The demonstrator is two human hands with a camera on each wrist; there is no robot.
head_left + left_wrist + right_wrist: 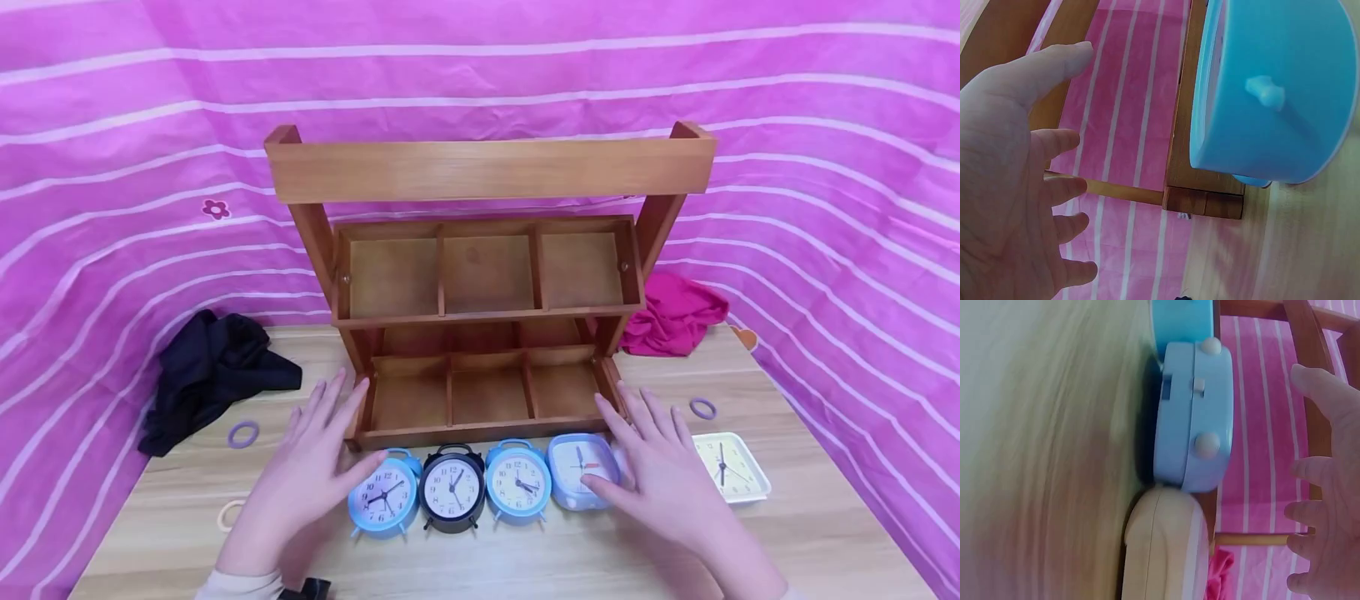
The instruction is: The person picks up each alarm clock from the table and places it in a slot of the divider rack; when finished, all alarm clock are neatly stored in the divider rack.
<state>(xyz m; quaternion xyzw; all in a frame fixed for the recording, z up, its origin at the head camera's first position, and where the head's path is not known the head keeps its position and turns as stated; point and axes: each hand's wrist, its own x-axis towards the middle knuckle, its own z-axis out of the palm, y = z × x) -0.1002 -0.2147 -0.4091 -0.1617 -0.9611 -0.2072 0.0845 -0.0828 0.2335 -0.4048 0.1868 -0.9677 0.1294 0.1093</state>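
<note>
My left hand [318, 462], fingers spread, hovers by the left end of the clock row and holds nothing. Beside its thumb is a blue alarm clock [384, 504], seen side-on in the left wrist view [1279, 44]. To the right stand a black twin-bell clock [452, 492], another blue clock [517, 483] and a periwinkle square clock [577, 467]. My right hand [660, 471] is spread too, its thumb overlapping the periwinkle clock in the head view; the right wrist view shows it apart from that clock. A pale square clock [738, 471] sits beyond it, partly covered.
Behind the clocks stands a wooden tiered rack [491, 171] with bare compartments. Black cloth [217, 367] lies at left, pink cloth [675, 312] at right. Purple rings [243, 434] flank the rack, and a beige ring [224, 517] lies near my left wrist. Striped pink fabric [480, 75] surrounds the table.
</note>
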